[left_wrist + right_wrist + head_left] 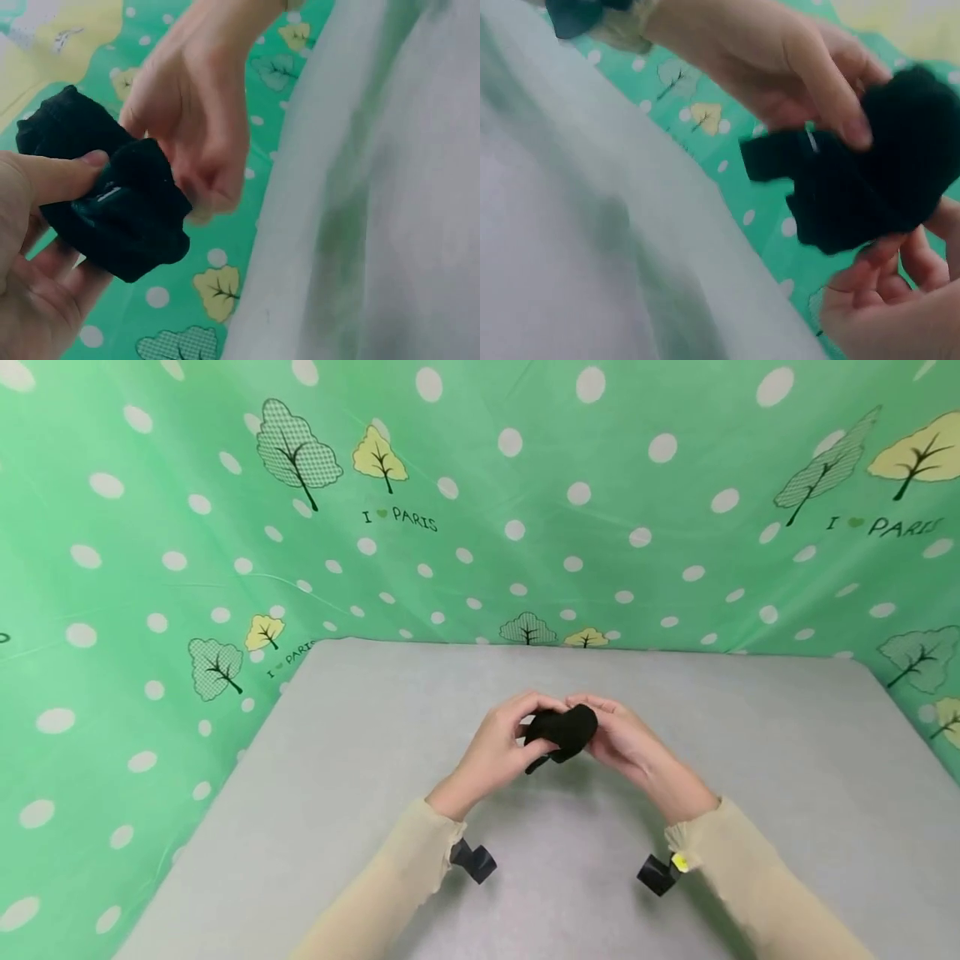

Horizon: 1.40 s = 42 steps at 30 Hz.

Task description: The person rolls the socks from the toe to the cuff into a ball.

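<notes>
A bundle of soft black cloth, folded with a loose flap, is held up over the grey table. My left hand grips its left side, the thumb lying across the near face and the fingers behind, as the left wrist view shows. At its other side my right hand has curled fingers at the cloth's edge. In the right wrist view, the right hand's fingertips pinch the lower edge of the black cloth, while a short strip sticks out to the left. The cloth hides part of the fingers.
The grey tabletop stretches under both forearms. A green dotted curtain with printed trees stands behind it and along the sides. Small black devices hang at the left wrist and the right wrist, beside beige sleeves.
</notes>
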Available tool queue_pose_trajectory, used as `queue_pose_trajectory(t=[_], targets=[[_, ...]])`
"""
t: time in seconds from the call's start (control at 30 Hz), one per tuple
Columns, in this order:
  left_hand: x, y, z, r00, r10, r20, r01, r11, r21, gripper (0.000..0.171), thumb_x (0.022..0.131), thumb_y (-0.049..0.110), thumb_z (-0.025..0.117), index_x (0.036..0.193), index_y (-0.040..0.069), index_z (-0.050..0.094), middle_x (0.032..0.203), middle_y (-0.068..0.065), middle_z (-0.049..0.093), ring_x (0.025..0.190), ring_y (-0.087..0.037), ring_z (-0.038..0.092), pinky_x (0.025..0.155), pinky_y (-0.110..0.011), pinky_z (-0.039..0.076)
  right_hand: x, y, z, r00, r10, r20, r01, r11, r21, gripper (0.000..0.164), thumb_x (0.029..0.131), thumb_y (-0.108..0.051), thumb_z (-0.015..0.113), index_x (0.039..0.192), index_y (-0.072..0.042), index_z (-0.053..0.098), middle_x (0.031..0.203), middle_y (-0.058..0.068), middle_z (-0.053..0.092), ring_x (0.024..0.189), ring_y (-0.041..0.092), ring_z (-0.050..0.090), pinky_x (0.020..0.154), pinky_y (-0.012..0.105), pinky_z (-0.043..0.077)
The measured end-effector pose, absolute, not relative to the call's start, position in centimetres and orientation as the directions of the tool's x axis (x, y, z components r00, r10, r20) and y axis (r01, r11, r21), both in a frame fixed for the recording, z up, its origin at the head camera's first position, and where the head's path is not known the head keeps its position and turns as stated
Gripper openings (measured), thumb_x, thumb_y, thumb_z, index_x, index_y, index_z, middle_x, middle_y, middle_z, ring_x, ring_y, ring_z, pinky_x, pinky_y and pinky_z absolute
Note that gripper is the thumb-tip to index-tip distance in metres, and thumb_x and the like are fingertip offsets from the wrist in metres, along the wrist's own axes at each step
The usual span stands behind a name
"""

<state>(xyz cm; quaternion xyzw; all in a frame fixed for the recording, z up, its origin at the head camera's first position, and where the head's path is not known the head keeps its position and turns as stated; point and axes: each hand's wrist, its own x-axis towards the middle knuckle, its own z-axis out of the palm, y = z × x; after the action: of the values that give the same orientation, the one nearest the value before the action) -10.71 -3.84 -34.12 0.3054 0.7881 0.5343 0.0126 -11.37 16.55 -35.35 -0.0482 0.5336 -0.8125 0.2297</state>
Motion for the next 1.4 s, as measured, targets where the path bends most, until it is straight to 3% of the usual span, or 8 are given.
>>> queue_pose_trajectory(t=[0.2, 0.47, 0.7, 0.9, 1.03, 1.13, 1.23, 1.4], targets=[[-11.2, -4.0, -34.1, -0.86, 0.423, 0.286, 0.401, 0.211, 0.892, 0.034, 0.084, -0.002, 0.075, 0.116, 0.007, 0.064, 0.115, -0.011, 0.066, 0.108, -0.021, 0.063, 0.082, -0.025, 0.059, -10.1, 16.7, -34.5, -0.981, -0.189, -0.054, 0.079, -0.127, -0.989, 0.012, 0.103, -0.023, 0.055, 0.1, -0.022, 0.067, 0.098, -0.011, 0.064, 0.086, 0.005, 0.058, 0.079, 0.02, 0.053], [-11.0, -4.1, -34.1, -0.841, 0.462, 0.282, 0.399, 0.179, 0.899, 0.05, 0.086, -0.003, 0.073, 0.131, 0.012, 0.06, 0.117, -0.01, 0.066, 0.111, -0.021, 0.064, 0.083, -0.025, 0.058, -10.5, 18.2, -33.8, -0.919, -0.394, -0.014, 0.077, -0.144, -0.987, 0.016, 0.104, -0.015, 0.052, 0.1, -0.018, 0.067, 0.094, -0.008, 0.064, 0.085, 0.007, 0.059, 0.082, 0.021, 0.053], [-10.4, -4.3, -33.5, -0.759, 0.528, 0.38, 0.565, 0.245, 0.788, 0.034, 0.085, -0.006, 0.072, 0.116, 0.009, 0.07, 0.109, -0.006, 0.065, 0.106, -0.018, 0.062, 0.085, -0.023, 0.055, -10.5, 18.8, -33.6, -0.84, -0.535, 0.092, -0.005, -0.162, -0.987, 0.018, 0.104, -0.008, 0.047, 0.098, -0.017, 0.061, 0.096, -0.008, 0.059, 0.087, 0.008, 0.056, 0.082, 0.022, 0.049], [-9.9, -4.4, -33.2, -0.643, 0.552, 0.531, 0.721, 0.2, 0.664, 0.031, 0.082, -0.014, 0.068, 0.105, 0.007, 0.071, 0.109, -0.007, 0.065, 0.109, -0.02, 0.064, 0.1, -0.026, 0.051, -10.4, 17.8, -33.6, -0.874, -0.47, 0.123, -0.043, -0.179, -0.983, 0.016, 0.105, -0.01, 0.047, 0.096, -0.018, 0.058, 0.094, -0.008, 0.058, 0.089, 0.008, 0.058, 0.083, 0.022, 0.05], [-9.8, -4.2, -33.1, -0.598, 0.537, 0.595, 0.765, 0.161, 0.624, 0.026, 0.083, -0.013, 0.069, 0.1, 0.006, 0.067, 0.123, -0.01, 0.063, 0.116, -0.022, 0.062, 0.102, -0.027, 0.051, -10.5, 17.2, -33.5, -0.879, -0.469, 0.079, -0.007, -0.153, -0.988, 0.016, 0.105, -0.012, 0.049, 0.095, -0.019, 0.06, 0.095, -0.009, 0.059, 0.091, 0.007, 0.058, 0.086, 0.022, 0.048], [-9.7, -4.2, -33.1, -0.647, 0.517, 0.56, 0.712, 0.147, 0.687, 0.026, 0.083, -0.012, 0.071, 0.102, 0.005, 0.065, 0.127, -0.012, 0.064, 0.117, -0.024, 0.062, 0.094, -0.025, 0.055, -10.6, 16.9, -33.3, -0.884, -0.467, 0.024, 0.054, -0.153, -0.987, 0.019, 0.104, -0.013, 0.05, 0.093, -0.02, 0.063, 0.093, -0.01, 0.06, 0.089, 0.006, 0.057, 0.085, 0.023, 0.047], [-9.8, -4.2, -33.2, -0.756, 0.478, 0.448, 0.566, 0.133, 0.814, 0.028, 0.083, -0.008, 0.073, 0.106, 0.004, 0.065, 0.119, -0.013, 0.068, 0.114, -0.024, 0.064, 0.085, -0.024, 0.058, -10.5, 16.7, -33.1, -0.915, -0.402, -0.033, 0.098, -0.142, -0.985, 0.019, 0.104, -0.015, 0.051, 0.092, -0.021, 0.064, 0.09, -0.01, 0.062, 0.087, 0.006, 0.057, 0.083, 0.022, 0.049], [-10.6, -4.0, -33.1, -0.884, 0.334, 0.326, 0.368, 0.069, 0.927, 0.029, 0.084, -0.006, 0.074, 0.109, 0.002, 0.064, 0.116, -0.015, 0.066, 0.111, -0.023, 0.063, 0.086, -0.028, 0.059, -9.7, 16.2, -32.7, -0.963, -0.246, -0.109, 0.12, -0.032, -0.992, 0.01, 0.104, -0.023, 0.053, 0.104, -0.015, 0.057, 0.086, -0.008, 0.06, 0.08, 0.006, 0.06, 0.076, 0.022, 0.053]])
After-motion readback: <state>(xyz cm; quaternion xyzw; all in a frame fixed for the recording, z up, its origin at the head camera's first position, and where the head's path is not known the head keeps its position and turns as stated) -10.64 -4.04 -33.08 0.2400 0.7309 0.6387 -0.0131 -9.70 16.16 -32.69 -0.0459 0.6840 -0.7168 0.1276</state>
